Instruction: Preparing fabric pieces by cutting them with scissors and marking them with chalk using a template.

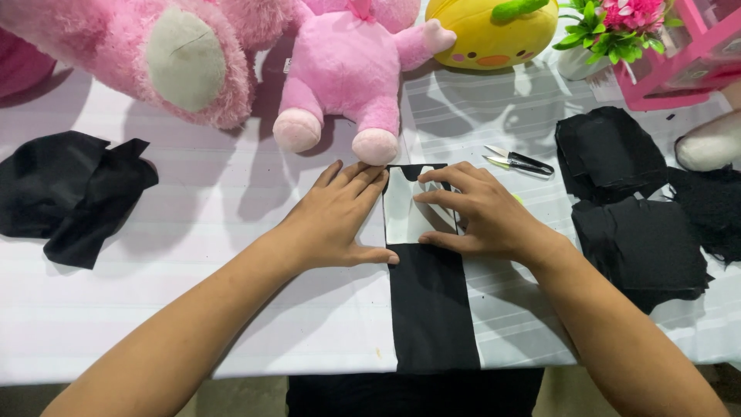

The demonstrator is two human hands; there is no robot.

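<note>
My desk wears a pale striped cloth. Down the middle runs a long black fabric strip, hanging over the near edge, with a white paper piece on its far end. Left side, a crumpled black cloth. Right side, stacked black fabric squares, and small snips just beyond them. Along the far edge sit pink plush toys, a yellow plush, a flower pot and a pink box.

Bench covered in pale striped cloth. Two pink plush toys and a yellow plush are set along the far edge; small snips are laid at centre-right; black fabric pieces are stacked right; crumpled black cloth is laid left; potted flowers are placed beside a pink frame.
</note>
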